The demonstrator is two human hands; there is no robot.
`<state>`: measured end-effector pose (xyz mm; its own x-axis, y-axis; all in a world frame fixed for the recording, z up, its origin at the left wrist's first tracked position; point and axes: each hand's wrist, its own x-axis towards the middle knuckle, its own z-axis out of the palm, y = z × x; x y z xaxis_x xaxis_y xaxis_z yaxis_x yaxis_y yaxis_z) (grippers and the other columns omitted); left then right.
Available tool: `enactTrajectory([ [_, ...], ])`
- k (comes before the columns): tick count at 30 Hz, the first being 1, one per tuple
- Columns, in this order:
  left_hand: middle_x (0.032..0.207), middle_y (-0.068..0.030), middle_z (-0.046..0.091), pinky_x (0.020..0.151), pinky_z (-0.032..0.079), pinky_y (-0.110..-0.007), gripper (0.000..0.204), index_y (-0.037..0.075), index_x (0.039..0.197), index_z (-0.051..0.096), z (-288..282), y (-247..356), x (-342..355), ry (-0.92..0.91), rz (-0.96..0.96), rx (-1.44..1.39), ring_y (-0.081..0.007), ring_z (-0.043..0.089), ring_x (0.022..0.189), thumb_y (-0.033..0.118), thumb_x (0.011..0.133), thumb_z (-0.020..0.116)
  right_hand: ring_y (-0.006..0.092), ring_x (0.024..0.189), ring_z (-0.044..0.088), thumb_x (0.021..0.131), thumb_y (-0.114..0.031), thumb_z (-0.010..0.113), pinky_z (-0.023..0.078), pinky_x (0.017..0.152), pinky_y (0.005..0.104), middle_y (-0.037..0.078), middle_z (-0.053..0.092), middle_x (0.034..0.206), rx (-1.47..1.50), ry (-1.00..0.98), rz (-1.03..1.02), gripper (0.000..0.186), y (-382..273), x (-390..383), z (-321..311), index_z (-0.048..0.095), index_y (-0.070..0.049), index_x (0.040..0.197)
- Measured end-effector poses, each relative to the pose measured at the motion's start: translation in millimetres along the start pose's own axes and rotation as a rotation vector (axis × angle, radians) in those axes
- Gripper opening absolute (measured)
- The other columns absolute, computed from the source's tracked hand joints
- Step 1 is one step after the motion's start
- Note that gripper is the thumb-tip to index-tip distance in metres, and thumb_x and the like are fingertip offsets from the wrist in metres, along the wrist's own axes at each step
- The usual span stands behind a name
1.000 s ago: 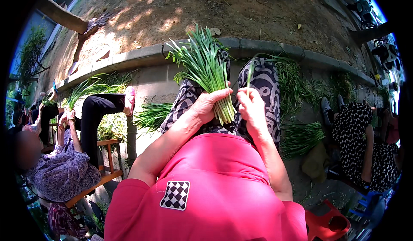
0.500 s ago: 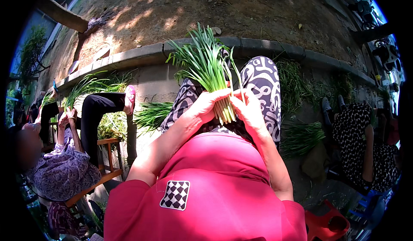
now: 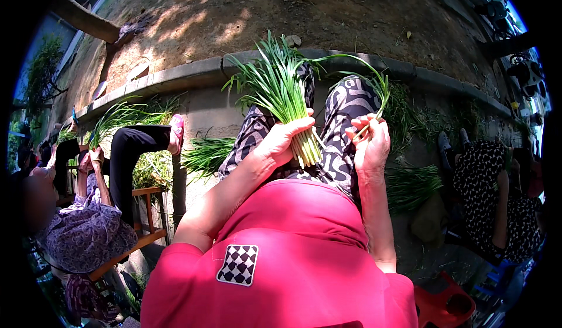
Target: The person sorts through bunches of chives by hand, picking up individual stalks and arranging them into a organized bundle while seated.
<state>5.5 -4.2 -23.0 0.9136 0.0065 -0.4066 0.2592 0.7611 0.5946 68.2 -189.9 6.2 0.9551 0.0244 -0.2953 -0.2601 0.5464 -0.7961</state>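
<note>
My left hand (image 3: 280,142) grips a thick bunch of green chives (image 3: 277,91) by its pale stem ends, leaves fanning up and away over my patterned trousers. My right hand (image 3: 370,142) is a little to the right of the bunch, pinching a few thin chive stalks (image 3: 374,96) that arc upward from my fingers. Both hands are above my lap, in front of my pink shirt.
A concrete curb (image 3: 187,73) runs across ahead with bare soil beyond. Loose chive piles lie at the left (image 3: 205,152) and right (image 3: 413,184). A person on a wooden chair (image 3: 88,222) sits to my left, another in dark dotted clothes (image 3: 497,193) to my right. A red stool (image 3: 445,304) is at lower right.
My right hand has pulled away from the bunch to the right, taking a few stalks with it. The left hand keeps its hold on the bunch.
</note>
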Motion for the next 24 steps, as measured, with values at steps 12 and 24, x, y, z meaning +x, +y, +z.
enactTrajectory([
  [12,0.097,-0.0053,0.067,0.077,0.052,-0.032,0.031,0.003,0.115,0.060,0.0,1.9,-5.3,-0.045,-0.038,0.020,-0.0156,0.065,0.085,0.011,0.086,0.068,0.0072,0.071,0.055,0.089,-0.013,0.067,0.046,0.066,0.0233,-0.002,0.057,0.077,-0.685,-0.473,-0.099,0.017,35.4,-17.8,16.7,0.055,-0.004,0.097],
  [24,0.094,-0.0038,0.064,0.079,0.053,-0.035,0.040,0.006,0.122,0.055,3.6,2.8,-5.5,0.028,-0.016,-0.024,-0.0178,0.064,0.086,0.013,0.085,0.070,0.0116,0.059,0.050,0.098,-0.015,0.050,0.042,0.052,0.0264,0.002,0.057,0.081,0.356,-0.169,0.049,0.013,-5.2,12.1,-8.9,0.054,-0.006,0.106],
])
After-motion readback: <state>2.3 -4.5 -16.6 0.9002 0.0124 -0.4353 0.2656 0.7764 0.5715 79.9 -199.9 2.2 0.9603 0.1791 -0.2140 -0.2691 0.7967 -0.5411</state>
